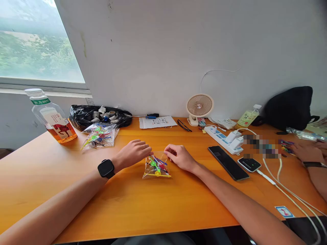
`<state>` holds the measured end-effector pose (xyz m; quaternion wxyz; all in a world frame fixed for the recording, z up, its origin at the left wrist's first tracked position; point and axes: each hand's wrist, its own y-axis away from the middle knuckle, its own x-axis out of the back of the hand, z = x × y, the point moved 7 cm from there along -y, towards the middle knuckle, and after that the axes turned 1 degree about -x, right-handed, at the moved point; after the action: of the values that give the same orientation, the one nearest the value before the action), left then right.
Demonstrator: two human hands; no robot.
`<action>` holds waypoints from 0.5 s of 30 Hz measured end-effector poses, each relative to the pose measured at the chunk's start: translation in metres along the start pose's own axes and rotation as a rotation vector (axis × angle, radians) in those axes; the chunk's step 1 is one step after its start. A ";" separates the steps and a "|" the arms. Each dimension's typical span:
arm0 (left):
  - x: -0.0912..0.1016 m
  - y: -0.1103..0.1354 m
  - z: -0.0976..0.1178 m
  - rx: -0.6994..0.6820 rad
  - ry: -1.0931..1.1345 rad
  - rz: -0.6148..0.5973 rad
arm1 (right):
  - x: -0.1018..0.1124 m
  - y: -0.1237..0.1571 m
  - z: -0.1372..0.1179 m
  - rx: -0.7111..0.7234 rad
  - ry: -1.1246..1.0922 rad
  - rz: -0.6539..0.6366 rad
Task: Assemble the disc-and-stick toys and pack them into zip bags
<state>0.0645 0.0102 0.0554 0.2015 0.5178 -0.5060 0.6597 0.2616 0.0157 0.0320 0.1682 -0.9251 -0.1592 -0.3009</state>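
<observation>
A small clear plastic bag (156, 166) of colourful little toy pieces lies on the orange table (143, 200) in front of me. My left hand (134, 152), with a black watch on its wrist, pinches the bag's top left corner. My right hand (178, 156) pinches the top right corner. Both hands have curled fingers closed on the bag's upper edge. More clear bags of colourful pieces (100, 135) lie further back to the left.
A tea bottle (52, 117) stands far left, beside a black bag of parts (98, 116). Papers (157, 121), a screwdriver, glasses, a small fan (199, 108), a power strip (224, 139), two phones (228, 162) and cables lie to the right. Another person's hand (308, 151) rests at the right edge.
</observation>
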 end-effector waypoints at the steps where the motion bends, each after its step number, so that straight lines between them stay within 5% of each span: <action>1: 0.001 -0.001 0.003 -0.039 -0.042 -0.004 | 0.001 0.000 0.000 0.013 0.032 0.007; 7: 0.001 0.000 0.007 -0.073 -0.070 -0.030 | 0.002 0.001 -0.003 0.090 0.113 0.052; 15: -0.009 0.005 -0.008 0.092 0.014 -0.115 | -0.001 0.002 0.000 0.062 0.102 0.028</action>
<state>0.0605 0.0179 0.0453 0.2187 0.5502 -0.4431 0.6732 0.2618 0.0134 0.0309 0.2088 -0.9050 -0.1469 -0.3403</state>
